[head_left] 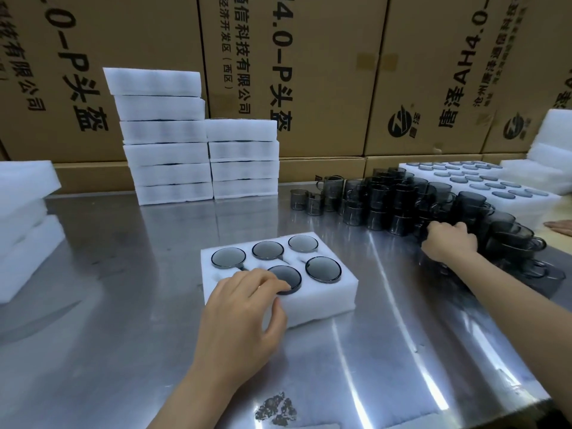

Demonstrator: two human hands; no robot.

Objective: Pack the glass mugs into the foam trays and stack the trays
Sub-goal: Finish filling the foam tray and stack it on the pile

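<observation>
White foam tray [322,300] of six round wells, rectangular, soft-edged and matte, flat on a brushed steel tabletop [123,351]. Five wells filled with smoke-grey glass mugs [323,269], rims up and glossy, handles tucked into slots between wells; sixth well, at the near left corner, hidden beneath the left hand [244,308]. Left hand resting over that corner, fingers loosely curved, fingertips [286,285] touching the rim of the near-middle mug [289,278], thumb along the tray's front wall; nothing pinched or enclosed (contact only).

Loose grey mugs [402,199], cylindrical, translucent, with loop handles, crowded in a band running away from and beside the right hand [448,244]. Right hand laid on the near end of that band, fingers curled down over a mug [427,230]; whether truly gripped cannot be told, the mug being mostly hidden under the knuckles.

Beyond the right hand, a long foam tray [510,201] already filled with mugs, rims showing as pale ovals. Beyond the left hand, two stacks of closed foam trays [198,156], the left stack taller, touching side by side. More foam blocks [28,224] well to the left of the left hand. Behind everything, a wall of printed cardboard cartons [340,72]. At the far right edge, part of another person's hand [560,226].
</observation>
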